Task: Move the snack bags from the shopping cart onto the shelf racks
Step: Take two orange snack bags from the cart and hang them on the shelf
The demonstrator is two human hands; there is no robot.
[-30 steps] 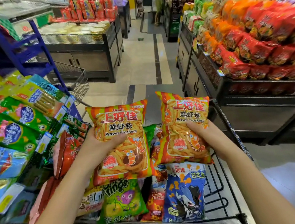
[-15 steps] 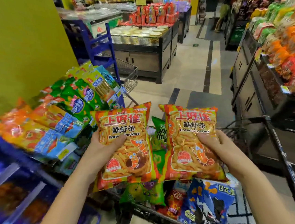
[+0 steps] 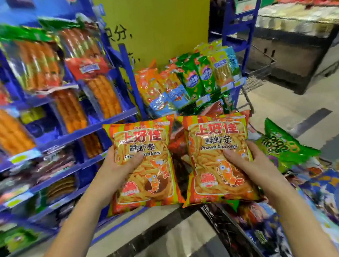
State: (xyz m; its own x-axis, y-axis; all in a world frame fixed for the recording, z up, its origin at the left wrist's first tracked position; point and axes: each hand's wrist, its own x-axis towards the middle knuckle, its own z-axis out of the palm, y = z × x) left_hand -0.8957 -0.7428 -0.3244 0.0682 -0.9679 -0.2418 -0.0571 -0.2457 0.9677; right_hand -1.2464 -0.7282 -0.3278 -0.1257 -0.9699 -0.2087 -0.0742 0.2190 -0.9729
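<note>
1. Closest to the camera, two bare forearms reach forward. The left hand [image 3: 117, 169] grips the left prawn cracker bag [image 3: 146, 177] by its outer edge, thumb curled across the front. The right hand [image 3: 249, 162] holds the right prawn cracker bag [image 3: 219, 171] the same way. Both bags are upright and side by side in the air, above the near corner of the shopping cart [image 3: 219, 212].
2. This looks like the carrying step: the bags are out of the cart and not yet shelved. The next move calls for picking a free slot and reaching forward, with no spare hand to clear room.
3. Just right, the cart holds more stock, including a green bag [image 3: 282, 145] and a blue bag [image 3: 334, 191].
4. Further left, the blue shelf racks [image 3: 87, 131] are crowded with sausage packs [image 3: 100, 93]. Behind the bags, stick snacks [image 3: 191, 81] fill an end rack. I see no open gap, so space may be the obstacle.
5. Farthest back stand a yellow pillar [image 3: 155, 21] and a wire basket [image 3: 262, 73].
</note>
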